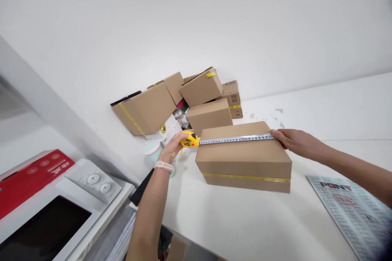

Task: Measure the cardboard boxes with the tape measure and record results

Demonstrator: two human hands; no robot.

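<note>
A cardboard box (243, 167) with a yellow tape strip along its near side lies on the white table. Across its top stretches the silver blade of a yellow tape measure (190, 139). My left hand (174, 147), with a pale pink band on the wrist, is closed around the tape measure's case just beyond the box's left edge. At the right edge, my right hand (284, 138) pinches the blade's free end against the box. The fingertips at that end are partly hidden.
Behind the box stand several more cardboard boxes (153, 108) against the wall. A white microwave (58, 212) with a red box (33, 175) on it is at the left. A printed PONY mat (352, 208) lies at the right, and a mint cup (153, 153) stands beyond my left wrist.
</note>
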